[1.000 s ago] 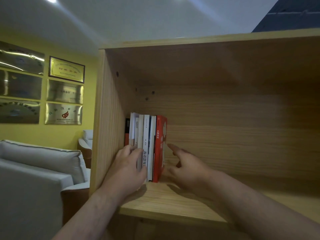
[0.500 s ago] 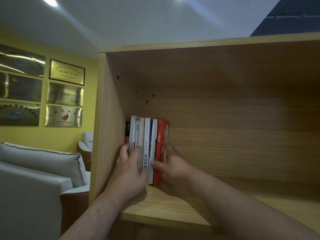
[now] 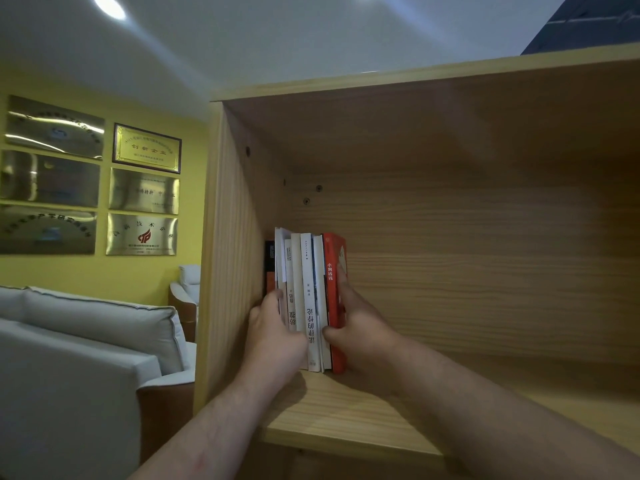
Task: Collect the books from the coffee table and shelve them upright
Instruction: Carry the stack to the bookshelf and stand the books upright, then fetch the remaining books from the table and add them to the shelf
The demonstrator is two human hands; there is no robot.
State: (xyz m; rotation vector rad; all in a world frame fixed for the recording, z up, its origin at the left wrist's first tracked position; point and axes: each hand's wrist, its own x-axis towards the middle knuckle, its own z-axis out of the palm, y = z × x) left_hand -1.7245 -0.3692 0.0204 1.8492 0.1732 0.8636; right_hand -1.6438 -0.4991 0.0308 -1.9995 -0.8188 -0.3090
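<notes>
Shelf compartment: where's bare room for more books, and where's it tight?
Free: the shelf board right of the red book, between back panel and front edge, out to the frame's right edge. Crowded: the left corner, where the row of books stands against the side panel with the left hand and right hand holding it.

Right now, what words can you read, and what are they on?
"小狗钱钱": spine of the red book.
"法律的悖论", upside down: spine of the white book.
"彷徨", upside down: cream book beside it.
"创新企业": framed gold plaque on the wall.
"技术": plaque with red logo; rest blurred.
Other plaques, small print on the books: too blurred.
</notes>
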